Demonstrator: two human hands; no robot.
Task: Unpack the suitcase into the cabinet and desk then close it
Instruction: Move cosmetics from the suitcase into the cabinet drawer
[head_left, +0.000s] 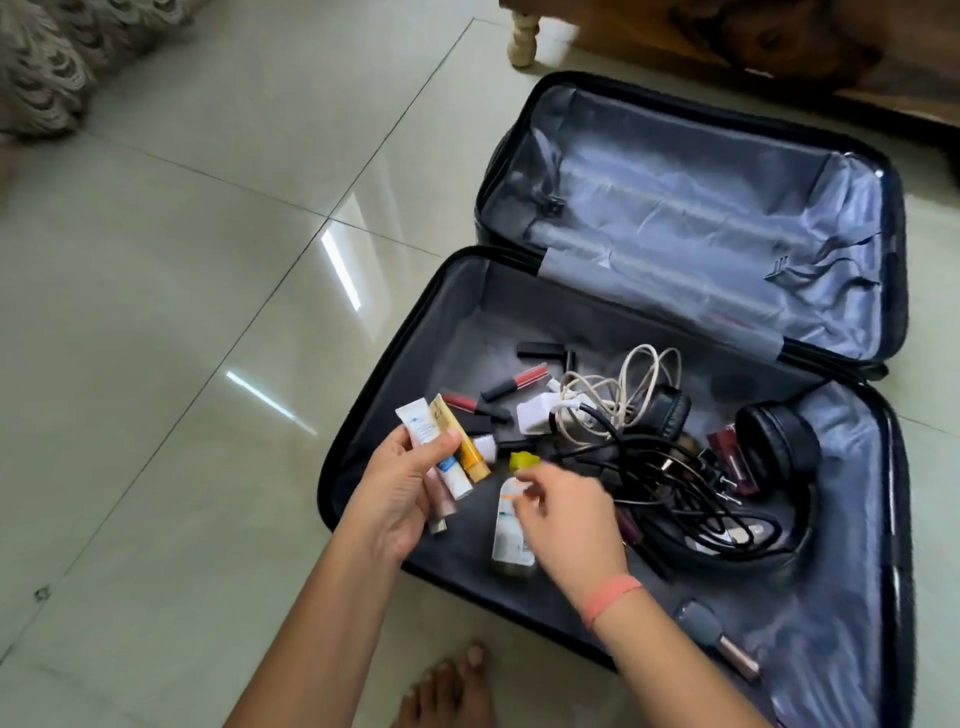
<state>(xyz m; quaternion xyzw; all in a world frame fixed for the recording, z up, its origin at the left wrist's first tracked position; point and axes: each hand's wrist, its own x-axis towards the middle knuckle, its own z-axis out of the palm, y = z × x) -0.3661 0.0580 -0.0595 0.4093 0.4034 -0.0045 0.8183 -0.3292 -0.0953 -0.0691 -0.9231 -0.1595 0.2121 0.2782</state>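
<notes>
The left hand (400, 488) curls its fingers and thumb round a bunch of small tubes (441, 447) over the open suitcase (415, 332) on the floor, and the right hand (569, 514) bends its blurry fingers on a white bottle (511, 535) inside, though a real grip is too blurry to tell.

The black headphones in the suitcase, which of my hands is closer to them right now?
Right. The right hand is by the yellow-capped bottle, just left of the headphones and cables. The left hand grips tubes farther left, near the suitcase wall.
</notes>
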